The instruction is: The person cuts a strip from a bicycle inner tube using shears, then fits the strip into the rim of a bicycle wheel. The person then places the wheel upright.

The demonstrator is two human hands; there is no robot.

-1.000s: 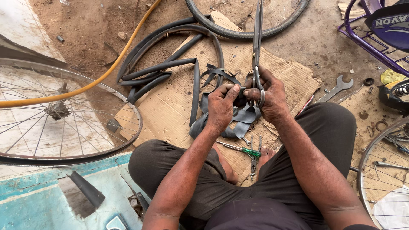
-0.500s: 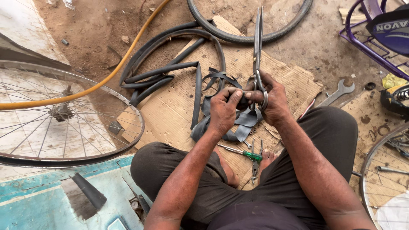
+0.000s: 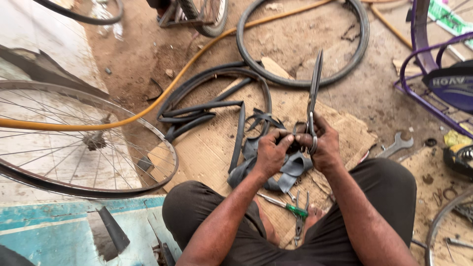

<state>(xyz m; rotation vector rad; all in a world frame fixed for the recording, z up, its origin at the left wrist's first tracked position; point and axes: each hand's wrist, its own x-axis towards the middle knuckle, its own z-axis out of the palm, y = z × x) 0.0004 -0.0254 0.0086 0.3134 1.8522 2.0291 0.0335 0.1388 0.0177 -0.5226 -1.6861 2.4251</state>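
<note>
Nearest, green-handled pliers [image 3: 297, 213] lie on the cardboard [image 3: 207, 152] between the knees. Above them a black inner tube [image 3: 290, 170] hangs in folds from both hands. The left hand [image 3: 270, 153] is closed on the tube's top; the right hand [image 3: 325, 148], touching it, grips scissors [image 3: 312, 103] upright, blades shut. Beyond lies a tyre [image 3: 303, 44].

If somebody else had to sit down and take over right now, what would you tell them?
Left hand: pinching a piece of black rubber inner tube over the cardboard.
Right hand: holding long scissors, blades shut and pointing up.
Nearby: green-handled screwdriver and pliers between the knees, spanner to the right.
Done: rubber strips already lie cut on the cardboard.
Left: the held piece looks uncut.
</note>
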